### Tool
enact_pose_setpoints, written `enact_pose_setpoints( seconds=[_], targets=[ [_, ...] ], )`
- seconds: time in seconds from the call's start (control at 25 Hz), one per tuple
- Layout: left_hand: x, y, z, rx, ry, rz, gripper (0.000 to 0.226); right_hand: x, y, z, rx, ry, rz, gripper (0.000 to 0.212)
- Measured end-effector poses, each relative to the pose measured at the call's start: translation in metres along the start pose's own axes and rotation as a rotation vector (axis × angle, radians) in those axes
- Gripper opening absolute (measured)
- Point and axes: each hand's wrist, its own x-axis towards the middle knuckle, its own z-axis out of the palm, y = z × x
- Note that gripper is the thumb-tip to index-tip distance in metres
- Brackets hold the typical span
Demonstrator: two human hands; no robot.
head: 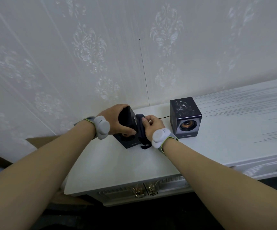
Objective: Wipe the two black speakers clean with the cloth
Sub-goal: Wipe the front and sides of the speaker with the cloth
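Speakers: two black cubes on the white surface (217,135), against the patterned wall. Near speaker (126,120) sits left of centre, tilted off its base; far speaker (185,117) stands upright to its right, well apart, with pale smears plain on its top face.

Left hand (116,118) is clamped over the top and side of the near speaker, thumb across its front. Right hand (152,126) is closed on the dark cloth (141,128), pressing it to that speaker's right face; a tail of cloth hangs down to the surface.

Judged step: wiping the near speaker. Far speaker not yet cleaned.

Risks, largest first:
- Tilted speaker rests on an edge only. A hard push from the cloth side could slide or topple it out of the left grip.
- Thin black cable (164,117) runs between the speakers. Lifting or turning the near one further may tug the far one or drag it along.
- Loose cloth tail could catch under the speaker base when it is set down.
- Cone under the thumb: pressure there may dent it.
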Motion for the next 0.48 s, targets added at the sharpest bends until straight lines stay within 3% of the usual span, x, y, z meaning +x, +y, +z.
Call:
enact_pose_setpoints(
  seconds=[0.2, 0.48],
  targets=[
    [-0.002, -0.007, 0.002, 0.0, 0.023, -0.015, 0.115, 0.003, 0.001, 0.015, -0.008, 0.014, 0.031, 0.029],
    [0.001, -0.003, 0.005, -0.018, 0.042, 0.018, 0.103, 0.011, -0.015, 0.016, 0.137, -0.013, 0.062, 0.026]
  ],
)
